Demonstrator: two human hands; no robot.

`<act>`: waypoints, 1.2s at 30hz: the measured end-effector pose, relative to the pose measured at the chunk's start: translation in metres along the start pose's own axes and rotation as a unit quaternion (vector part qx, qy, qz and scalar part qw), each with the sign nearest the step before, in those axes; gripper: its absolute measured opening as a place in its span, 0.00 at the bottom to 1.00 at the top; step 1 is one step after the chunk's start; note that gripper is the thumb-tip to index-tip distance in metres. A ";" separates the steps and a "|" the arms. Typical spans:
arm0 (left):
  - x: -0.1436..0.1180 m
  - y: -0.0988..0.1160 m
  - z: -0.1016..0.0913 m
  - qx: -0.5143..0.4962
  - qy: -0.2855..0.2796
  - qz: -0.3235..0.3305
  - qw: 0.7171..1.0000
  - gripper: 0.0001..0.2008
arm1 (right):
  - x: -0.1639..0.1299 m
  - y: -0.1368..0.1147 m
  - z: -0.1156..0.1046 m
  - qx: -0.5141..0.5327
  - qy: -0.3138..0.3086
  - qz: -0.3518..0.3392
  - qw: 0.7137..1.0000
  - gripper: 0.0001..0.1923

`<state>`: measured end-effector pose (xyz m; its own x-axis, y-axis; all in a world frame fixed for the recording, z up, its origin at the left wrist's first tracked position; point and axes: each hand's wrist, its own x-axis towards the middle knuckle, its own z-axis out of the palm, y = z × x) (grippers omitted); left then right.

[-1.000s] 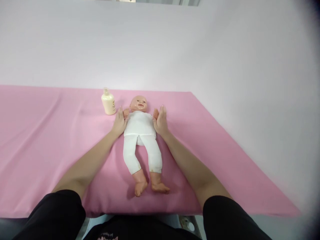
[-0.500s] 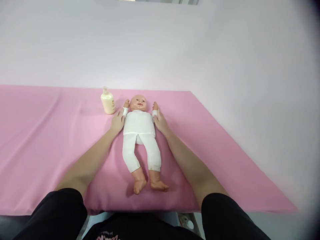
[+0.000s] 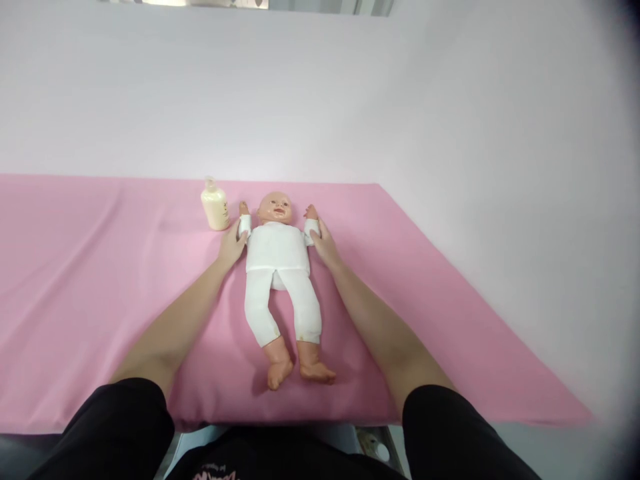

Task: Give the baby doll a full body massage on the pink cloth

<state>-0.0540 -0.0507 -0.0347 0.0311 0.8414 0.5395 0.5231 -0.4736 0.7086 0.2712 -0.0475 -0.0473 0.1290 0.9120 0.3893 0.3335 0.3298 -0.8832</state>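
1. The doll [image 3: 280,267] lay on its back on the pink sheet [image 3: 100,280], head toward the wall and feet toward the person, both little arms raised beside its head.
2. The left hand [image 3: 231,245] was curled loosely round the doll's near arm at the white cuff; how firmly the fingers gripped could not be told.
3. The right hand [image 3: 325,244] held the doll's other arm the same way, fingers partly closed about the sleeve.
4. A cream lotion bottle [image 3: 215,208] stood upright just beside the doll's head, on the left hand's side; a wide sweep of that arm could probably have knocked it over.
5. Pulling the arms unevenly might have twisted the doll or dragged it across the sheet and wrinkled it.
6. The doll wore a white top and white leggings, faintly stained near the ankles, with bare plastic feet and a bald head.
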 end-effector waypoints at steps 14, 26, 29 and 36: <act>-0.016 0.038 -0.012 0.064 -0.119 0.229 0.964 0.15 | -0.039 -0.048 0.000 -0.078 -0.049 -0.305 0.948 0.18; -0.006 0.022 -0.003 0.017 -0.039 0.054 0.998 0.36 | -0.020 -0.028 0.004 -0.121 -0.028 -0.150 0.981 0.39; -0.002 0.011 -0.001 -0.001 -0.022 0.010 1.000 0.34 | -0.011 -0.017 0.004 -0.086 -0.016 -0.101 0.991 0.38; 0.003 0.009 -0.002 0.075 -0.053 -0.091 0.992 0.33 | -0.003 -0.004 0.004 -0.049 -0.004 0.055 0.997 0.40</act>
<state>-0.0513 -0.0532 -0.0262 0.0097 0.9359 0.3522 0.6481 -0.2741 0.7105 0.2660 -0.0500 -0.0462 0.1623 0.9436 0.2886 0.4077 0.2023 -0.8904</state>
